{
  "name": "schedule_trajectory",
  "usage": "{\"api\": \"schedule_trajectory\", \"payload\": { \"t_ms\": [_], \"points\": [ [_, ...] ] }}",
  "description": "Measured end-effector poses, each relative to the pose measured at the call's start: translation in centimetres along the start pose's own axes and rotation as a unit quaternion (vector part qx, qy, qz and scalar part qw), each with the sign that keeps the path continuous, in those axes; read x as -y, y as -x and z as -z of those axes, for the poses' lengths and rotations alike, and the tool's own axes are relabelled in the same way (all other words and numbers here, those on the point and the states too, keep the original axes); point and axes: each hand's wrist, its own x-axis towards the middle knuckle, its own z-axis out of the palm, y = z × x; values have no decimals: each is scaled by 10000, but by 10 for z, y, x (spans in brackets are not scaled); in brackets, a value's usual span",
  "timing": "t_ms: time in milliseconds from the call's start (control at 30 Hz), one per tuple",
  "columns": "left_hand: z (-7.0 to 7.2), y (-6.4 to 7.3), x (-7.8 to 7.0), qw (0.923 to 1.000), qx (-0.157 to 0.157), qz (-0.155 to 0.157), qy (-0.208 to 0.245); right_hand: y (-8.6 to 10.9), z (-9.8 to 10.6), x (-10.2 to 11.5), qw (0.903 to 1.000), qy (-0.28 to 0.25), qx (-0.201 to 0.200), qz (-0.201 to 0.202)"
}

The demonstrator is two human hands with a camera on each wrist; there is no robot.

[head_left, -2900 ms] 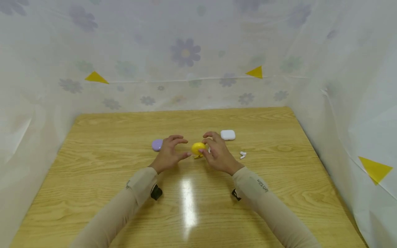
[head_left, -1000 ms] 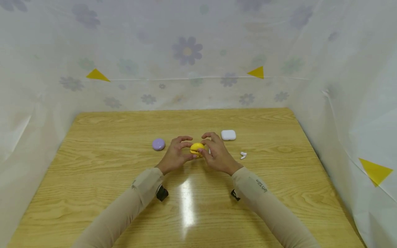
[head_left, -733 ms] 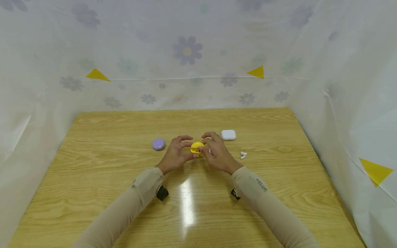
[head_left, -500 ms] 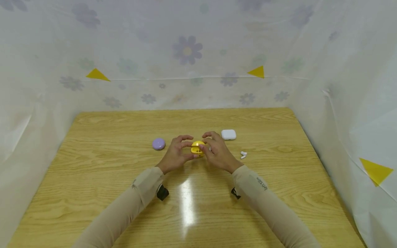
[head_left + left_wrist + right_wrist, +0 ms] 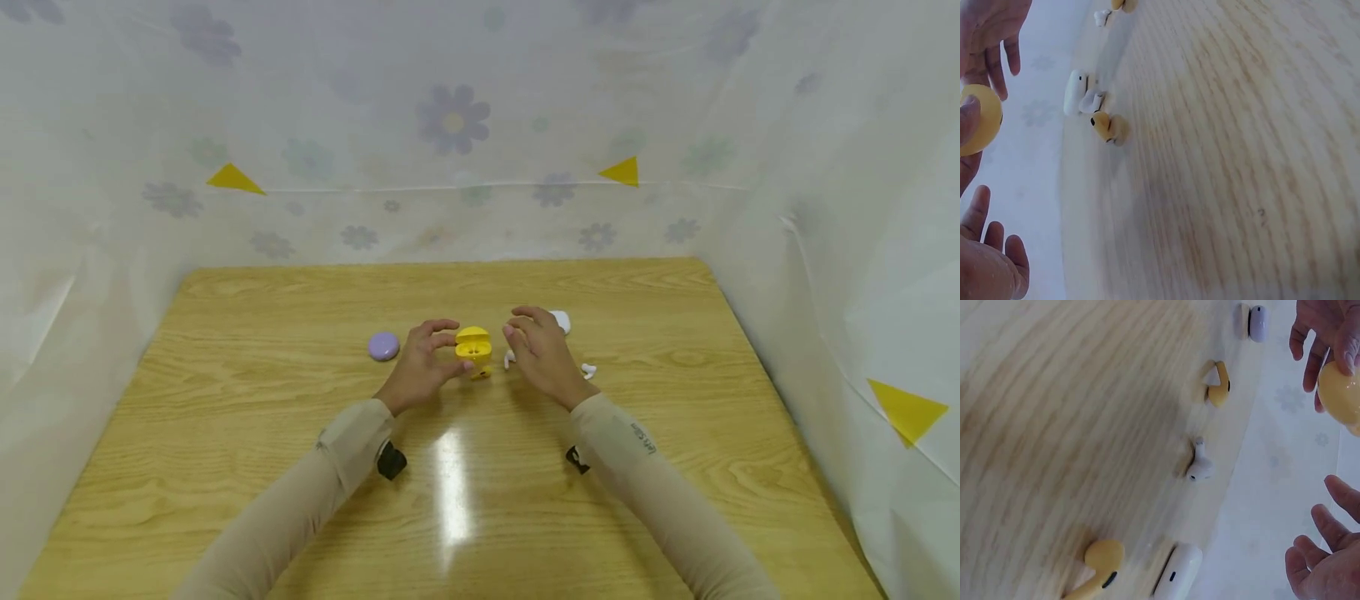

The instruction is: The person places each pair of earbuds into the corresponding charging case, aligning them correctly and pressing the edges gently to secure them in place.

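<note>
My left hand [image 5: 420,364] grips a yellow earbud case [image 5: 473,357] between thumb and fingers, off the table. The case's lid [image 5: 472,333] stands raised, and the hollows inside face me. To its right my right hand [image 5: 547,354] hovers apart from the case, fingers loosely bent, holding nothing. Below the case lies a yellow earbud [image 5: 482,373], and a white earbud [image 5: 510,358] is beside my right fingers. Under the right hand the right wrist view shows a second yellow earbud [image 5: 1102,565], which is hidden in the head view.
A round purple case [image 5: 383,346] lies left of my left hand. The white earbud case [image 5: 561,322] sits behind my right hand, partly covered. Another white earbud [image 5: 588,371] rests right of that hand on the wooden table [image 5: 300,317].
My left hand came in from the left and took hold of the yellow case. Its lid swung up and back. The right hand let go and moved right.
</note>
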Motion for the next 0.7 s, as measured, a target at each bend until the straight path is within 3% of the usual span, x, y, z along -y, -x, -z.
{"api": "schedule_trajectory", "payload": {
  "t_ms": [100,200,333,500,567,700],
  "points": [
    [2,-1,0,9999,-103,-6,-2,-2,1,-2,9997,28,-226,-30],
    [4,-2,0,9999,-161,44,5,-2,-1,-2,9994,292,-181,-81],
    [4,-2,0,9997,-190,103,62,-1,-11,-4,9945,910,476,-221],
    [3,-1,2,9997,-221,-25,72,6,-30,-8,9739,1437,1641,-620],
    [2,-1,2,9997,-214,-39,94,9,-34,-9,9679,1580,1847,-641],
    [2,0,3,9996,-194,45,197,12,-40,-8,9667,1686,1821,-630]
  ]
}}
